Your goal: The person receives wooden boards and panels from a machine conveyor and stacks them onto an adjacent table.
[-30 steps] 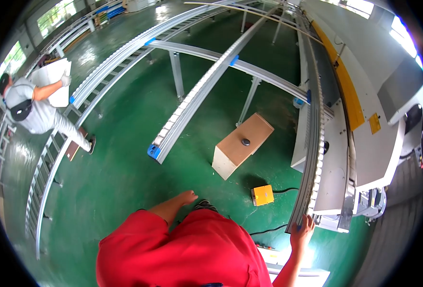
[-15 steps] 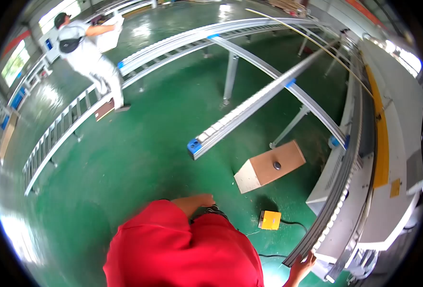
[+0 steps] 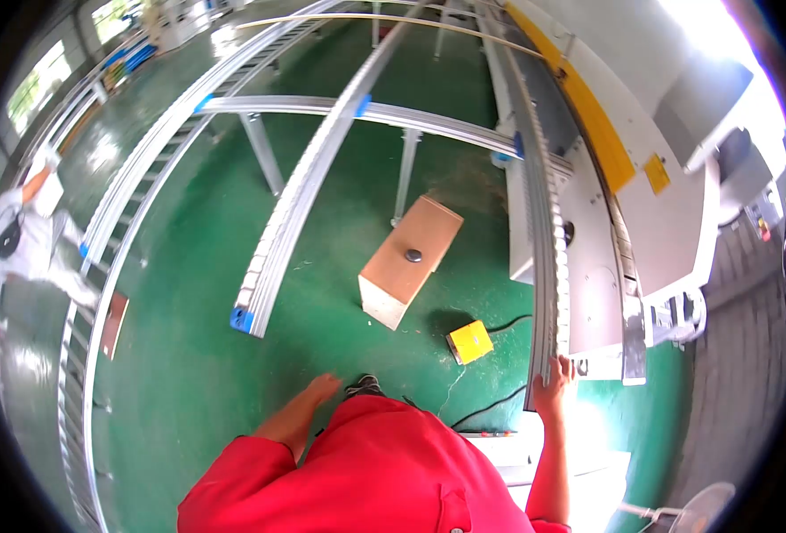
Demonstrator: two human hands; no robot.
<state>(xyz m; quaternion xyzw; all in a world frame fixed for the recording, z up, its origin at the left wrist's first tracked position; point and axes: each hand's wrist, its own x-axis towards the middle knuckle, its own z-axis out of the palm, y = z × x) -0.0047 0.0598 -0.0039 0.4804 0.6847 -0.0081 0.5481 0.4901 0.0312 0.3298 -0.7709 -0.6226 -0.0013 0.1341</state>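
Observation:
My right hand (image 3: 555,388) lies at the near end of a long roller rail (image 3: 546,293) along the machine on the right, its fingers curled over the rail's edge. My left hand (image 3: 324,387) hangs in front of my red shirt, above the green floor, holding nothing; its fingers look loosely extended. A yellow foot pedal (image 3: 470,342) with a black cable sits on the floor ahead, left of the rail. Beyond it stands a brown wooden box (image 3: 411,253) with a round black knob-like piece on top.
A middle roller rail (image 3: 309,182) with a blue end cap juts toward me from a metal crossbar (image 3: 446,125). A roller conveyor (image 3: 135,200) curves along the left. A co-worker (image 3: 33,235) in light clothes carries a white panel at far left. A white machine (image 3: 646,222) fills the right side.
My view has swung to the right, so the rails, box and pedal sit further left and the co-worker is near the left edge. My right hand is still at the rail's end.

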